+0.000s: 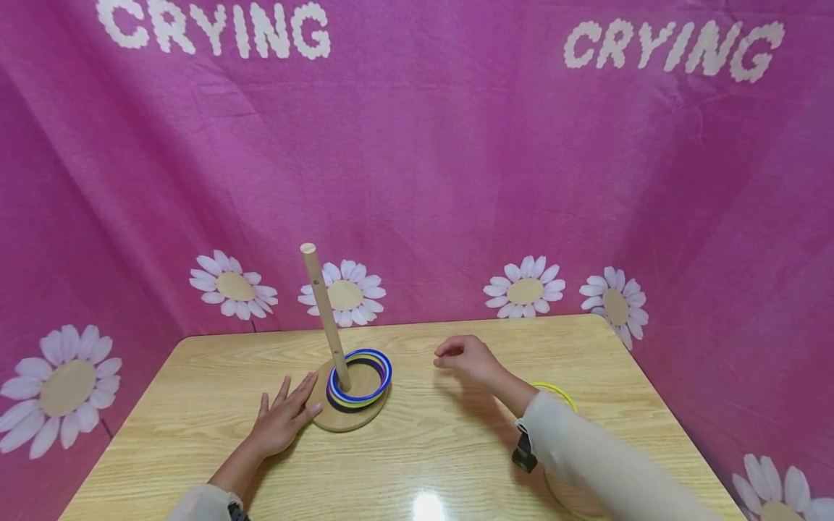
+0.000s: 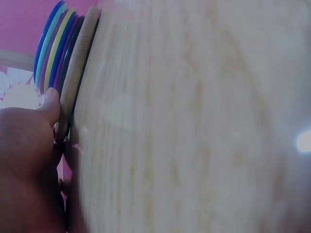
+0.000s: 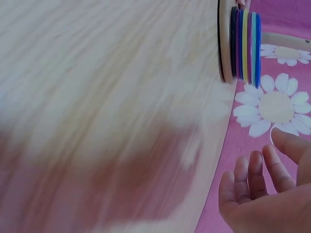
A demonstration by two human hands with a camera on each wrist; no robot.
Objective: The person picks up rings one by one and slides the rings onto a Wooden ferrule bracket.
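Observation:
A round wooden base (image 1: 345, 422) carries an upright wooden peg (image 1: 323, 307). Several thin coloured rings (image 1: 389, 373) lie stacked around the peg's foot, the topmost one blue. In the left wrist view the stacked rings (image 2: 52, 53) show blue, teal, purple, yellow and dark edges. My left hand (image 1: 279, 425) rests at the left side of the base with fingers spread and touching its edge. To the right of the stand, my right hand (image 1: 474, 358) hangs over the table, its fingers loosely bent and holding nothing. The right wrist view shows that hand (image 3: 272, 194) apart from the rings.
A yellow ring (image 1: 559, 391) lies on the wooden table (image 1: 391, 463), partly hidden beneath the right forearm. Behind and beside the table hangs a pink cloth (image 1: 417, 181) with white daisies and lettering. Light glares off the tabletop near its front.

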